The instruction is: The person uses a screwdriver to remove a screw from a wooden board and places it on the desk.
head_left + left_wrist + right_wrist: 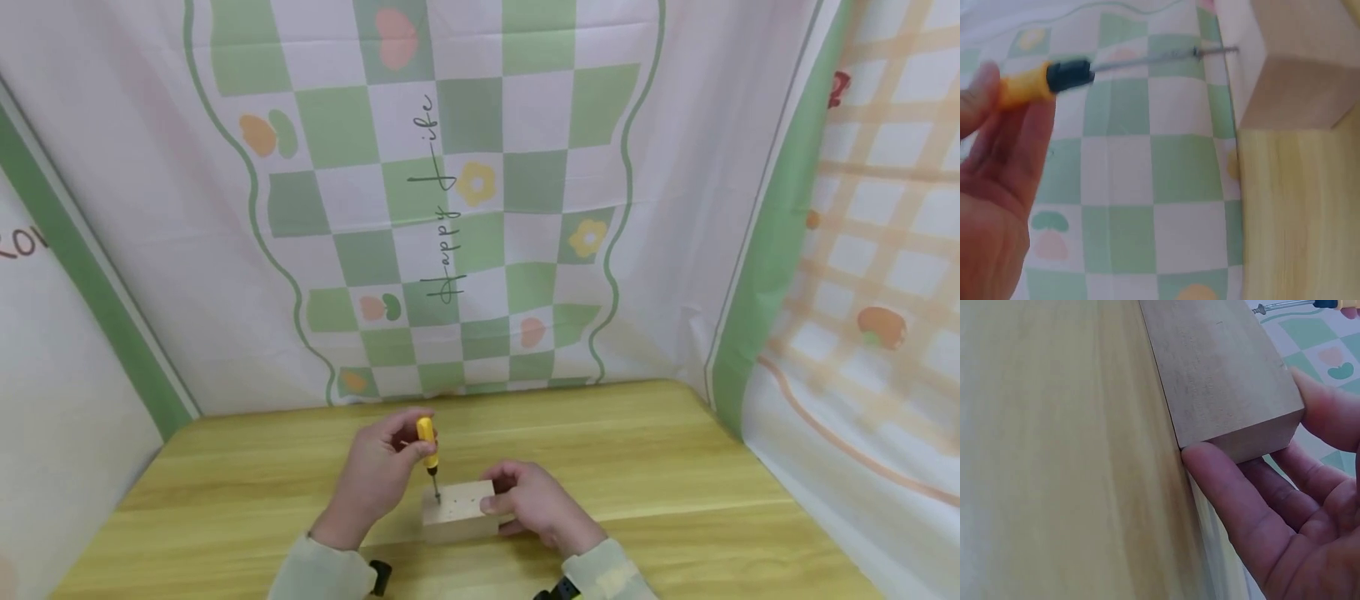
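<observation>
My left hand [373, 473] pinches the yellow handle of a screwdriver [426, 432] between thumb and fingers. The black-collared shaft points down at a pale wooden block [459, 527]. In the left wrist view, the screwdriver's tip meets the head of a screw [1215, 51], whose point stands in the block's face. Several small dark holes dot the block's top, right of the screw. My right hand [538, 507] grips the block's right end, thumb on top and fingers around the end and side. Part of that end is hidden behind the hand.
The block sits on a wood-grained table [637, 467], toward its near side. Behind the table hangs a green-and-white checked cloth [472, 250]. More printed cloth [862, 400] closes off the right side, and a white panel [67, 358] the left.
</observation>
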`<state>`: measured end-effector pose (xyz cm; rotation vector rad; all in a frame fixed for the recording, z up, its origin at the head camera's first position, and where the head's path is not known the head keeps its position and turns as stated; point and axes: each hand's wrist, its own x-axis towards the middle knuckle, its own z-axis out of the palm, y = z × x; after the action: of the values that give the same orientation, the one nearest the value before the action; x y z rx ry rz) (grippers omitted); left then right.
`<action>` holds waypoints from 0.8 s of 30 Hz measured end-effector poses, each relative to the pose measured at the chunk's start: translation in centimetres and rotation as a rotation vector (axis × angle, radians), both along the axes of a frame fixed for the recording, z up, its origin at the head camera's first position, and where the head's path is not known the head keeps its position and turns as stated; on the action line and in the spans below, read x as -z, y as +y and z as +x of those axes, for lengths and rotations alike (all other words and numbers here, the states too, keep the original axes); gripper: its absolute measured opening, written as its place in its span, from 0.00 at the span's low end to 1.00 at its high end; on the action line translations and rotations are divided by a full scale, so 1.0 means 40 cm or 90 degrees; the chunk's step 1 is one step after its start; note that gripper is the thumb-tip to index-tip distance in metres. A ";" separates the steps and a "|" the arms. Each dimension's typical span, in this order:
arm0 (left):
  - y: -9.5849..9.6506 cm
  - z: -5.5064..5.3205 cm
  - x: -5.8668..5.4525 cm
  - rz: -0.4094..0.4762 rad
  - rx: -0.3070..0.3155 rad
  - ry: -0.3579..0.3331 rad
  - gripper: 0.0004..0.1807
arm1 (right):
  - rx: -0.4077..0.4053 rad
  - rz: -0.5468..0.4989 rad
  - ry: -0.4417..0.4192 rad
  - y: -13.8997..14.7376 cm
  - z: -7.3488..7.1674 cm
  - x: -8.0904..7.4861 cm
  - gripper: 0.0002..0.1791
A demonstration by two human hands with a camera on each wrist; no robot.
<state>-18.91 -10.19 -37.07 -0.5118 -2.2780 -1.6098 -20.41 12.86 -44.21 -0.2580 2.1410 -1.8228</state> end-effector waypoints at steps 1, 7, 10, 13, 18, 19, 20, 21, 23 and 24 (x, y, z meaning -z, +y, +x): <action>0.004 0.001 0.003 -0.018 -0.013 0.018 0.19 | -0.001 -0.001 0.001 0.000 0.000 0.000 0.23; 0.015 0.005 0.016 -0.068 -0.049 0.104 0.22 | -0.004 -0.005 -0.004 0.001 -0.001 0.000 0.23; -0.003 0.000 0.010 -0.069 -0.005 0.078 0.22 | -0.004 -0.008 -0.010 0.002 -0.002 -0.001 0.22; -0.036 -0.010 0.001 -0.040 0.094 -0.003 0.24 | -0.005 -0.011 -0.015 0.001 -0.002 -0.001 0.22; -0.077 -0.027 -0.008 0.000 0.189 -0.097 0.24 | -0.007 -0.013 -0.018 0.003 -0.004 -0.001 0.23; -0.079 -0.029 -0.008 -0.005 0.188 -0.098 0.23 | -0.007 -0.013 -0.018 0.003 -0.004 0.000 0.23; -0.080 -0.030 -0.008 -0.010 0.182 -0.095 0.23 | -0.006 -0.012 -0.017 0.004 -0.004 0.001 0.23; -0.080 -0.031 -0.008 -0.018 0.172 -0.091 0.22 | -0.006 -0.011 -0.017 0.004 -0.004 0.002 0.23; -0.077 -0.033 -0.007 -0.026 0.155 -0.084 0.22 | -0.004 -0.011 -0.014 0.003 -0.005 0.004 0.23; -0.075 -0.034 -0.007 -0.027 0.147 -0.082 0.21 | -0.004 -0.010 -0.014 0.003 -0.005 0.005 0.23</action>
<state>-20.27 -13.18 -36.78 -0.7256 -2.4264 -1.7507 -20.60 12.99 -44.43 -0.2459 2.1102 -1.8311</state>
